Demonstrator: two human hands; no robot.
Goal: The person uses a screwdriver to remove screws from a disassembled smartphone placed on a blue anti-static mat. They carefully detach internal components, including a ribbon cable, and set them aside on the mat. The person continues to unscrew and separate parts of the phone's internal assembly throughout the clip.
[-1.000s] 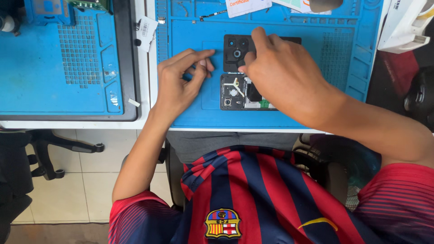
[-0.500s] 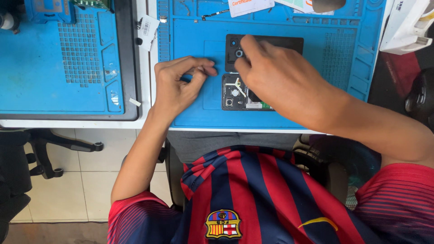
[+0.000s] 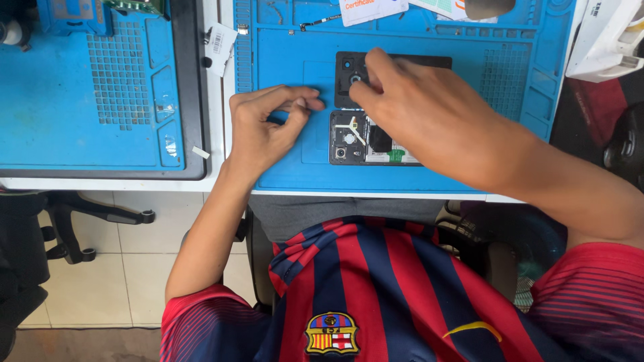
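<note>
The blue mat (image 3: 282,167) covers most of the white bench (image 3: 221,80). A second blue mat (image 3: 80,127) lies to its left on a black tray (image 3: 191,87). An office chair base (image 3: 80,221) stands on the tiled floor below the bench edge.

The right hand (image 3: 429,114) reaches across the mat from the right. Its fingertips (image 3: 365,77) rest on the black back cover (image 3: 349,80), beside the camera holes. The fingers are close together, pressed to the cover; a grip cannot be confirmed.

The left hand (image 3: 265,127) rests on the mat, just left of the cover. Its fingers are curled narrow, thumb and forefinger nearly meeting. Whether they pinch a small part cannot be determined.

The back cover lies flat at the mat's centre. The opened phone (image 3: 355,137) lies just below it, touching or nearly so, with internal parts exposed. The right hand hides its right portion.

A white card (image 3: 372,10) lies at the mat's top edge. A small label (image 3: 218,40) lies between the two mats.
</note>
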